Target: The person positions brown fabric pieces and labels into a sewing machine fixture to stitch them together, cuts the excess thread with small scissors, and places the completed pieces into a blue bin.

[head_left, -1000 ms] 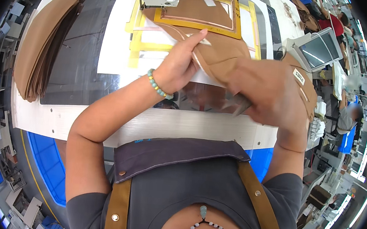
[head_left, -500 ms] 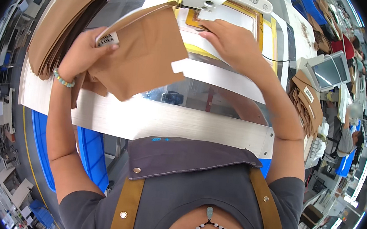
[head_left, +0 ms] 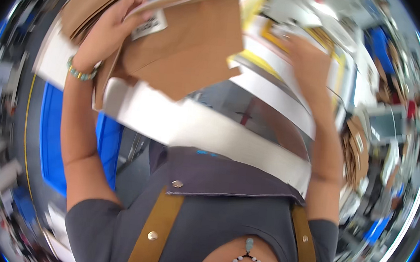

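My left hand point(head_left: 111, 32) grips a brown flat panel, fabric or leather point(head_left: 192, 44), with the thumb pressed on its left edge beside a white printed label point(head_left: 149, 24). The panel hangs tilted over the table, its lower edge stepped with small notches. My right hand point(head_left: 308, 60) reaches over the work surface beside an orange-yellow template frame point(head_left: 268, 31), near the white machine head. Motion smears its fingers, so whether they hold anything is unclear.
A stack of brown panels point(head_left: 88, 8) lies left of my left hand. The white table edge point(head_left: 186, 121) runs before me. Blue bins point(head_left: 54, 137) stand below at left. More brown pieces point(head_left: 356, 149) and a grey screen point(head_left: 385, 124) are at right.
The whole view has tilted and blurred. My left hand and the brown panel now appear higher and further right in the picture. My right hand also appears further right, still near the template frame.
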Demonstrator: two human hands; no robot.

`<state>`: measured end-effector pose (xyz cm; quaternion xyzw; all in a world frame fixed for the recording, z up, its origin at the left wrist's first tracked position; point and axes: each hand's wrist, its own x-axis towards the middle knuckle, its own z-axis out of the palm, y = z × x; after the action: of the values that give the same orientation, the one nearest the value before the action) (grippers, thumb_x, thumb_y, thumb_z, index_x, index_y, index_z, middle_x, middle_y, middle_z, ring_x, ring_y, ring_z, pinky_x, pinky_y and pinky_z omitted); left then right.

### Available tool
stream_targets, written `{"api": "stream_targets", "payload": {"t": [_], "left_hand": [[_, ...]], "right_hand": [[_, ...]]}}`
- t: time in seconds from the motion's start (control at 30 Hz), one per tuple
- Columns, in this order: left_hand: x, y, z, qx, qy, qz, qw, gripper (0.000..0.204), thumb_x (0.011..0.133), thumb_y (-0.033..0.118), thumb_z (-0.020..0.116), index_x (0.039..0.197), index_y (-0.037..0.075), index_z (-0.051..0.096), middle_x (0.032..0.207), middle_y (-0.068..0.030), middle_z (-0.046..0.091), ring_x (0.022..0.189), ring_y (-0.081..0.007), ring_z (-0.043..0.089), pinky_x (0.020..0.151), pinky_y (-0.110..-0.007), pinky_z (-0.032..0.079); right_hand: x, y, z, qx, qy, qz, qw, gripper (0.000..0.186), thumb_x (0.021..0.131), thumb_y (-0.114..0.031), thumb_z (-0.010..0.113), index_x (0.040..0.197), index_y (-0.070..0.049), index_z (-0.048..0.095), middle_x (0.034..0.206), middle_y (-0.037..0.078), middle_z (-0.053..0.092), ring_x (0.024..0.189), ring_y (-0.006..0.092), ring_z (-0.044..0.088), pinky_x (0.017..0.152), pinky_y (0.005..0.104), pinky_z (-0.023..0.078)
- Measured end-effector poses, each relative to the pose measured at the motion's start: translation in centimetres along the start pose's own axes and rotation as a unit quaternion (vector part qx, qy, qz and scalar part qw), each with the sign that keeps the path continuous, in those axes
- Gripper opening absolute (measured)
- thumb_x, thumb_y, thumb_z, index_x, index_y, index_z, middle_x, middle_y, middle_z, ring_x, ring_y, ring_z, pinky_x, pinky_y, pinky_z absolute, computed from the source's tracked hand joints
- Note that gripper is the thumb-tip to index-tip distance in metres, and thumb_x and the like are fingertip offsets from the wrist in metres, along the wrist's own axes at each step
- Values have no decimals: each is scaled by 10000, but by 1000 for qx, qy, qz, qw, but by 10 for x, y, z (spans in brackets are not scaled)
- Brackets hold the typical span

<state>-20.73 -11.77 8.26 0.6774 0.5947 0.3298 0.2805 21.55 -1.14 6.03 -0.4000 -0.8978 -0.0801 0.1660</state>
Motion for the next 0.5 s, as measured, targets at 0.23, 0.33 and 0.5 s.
{"api": "stream_targets", "payload": {"t": [0.23,0.33,0.5], "left_hand": [[-155,-34,-122,-393,415,70,818,259,1061,163,603,1275,25,655,1150,-64,747,1012,-153,720,923,-293,582],[-254,-80,-161,-398,536,13,745,246,1018,82,626,1255,15,641,1253,-109,710,1180,-245,670,1052,-407,536],[-374,-185,-177,-341,664,-146,650,278,965,-8,617,1243,-15,620,1285,-143,684,1214,-268,657,1034,-432,547]], "right_hand": [[-249,231,-266,-491,56,119,861,370,1020,-267,571,1260,-31,725,1225,159,738,1214,375,648,1064,471,480],[-228,269,-238,-460,83,95,879,370,1021,-270,570,1256,-32,728,1227,159,737,1214,374,647,1063,472,480],[-199,272,-213,-431,104,73,893,369,1023,-275,570,1251,-34,731,1231,158,736,1215,374,645,1062,473,478]]}}
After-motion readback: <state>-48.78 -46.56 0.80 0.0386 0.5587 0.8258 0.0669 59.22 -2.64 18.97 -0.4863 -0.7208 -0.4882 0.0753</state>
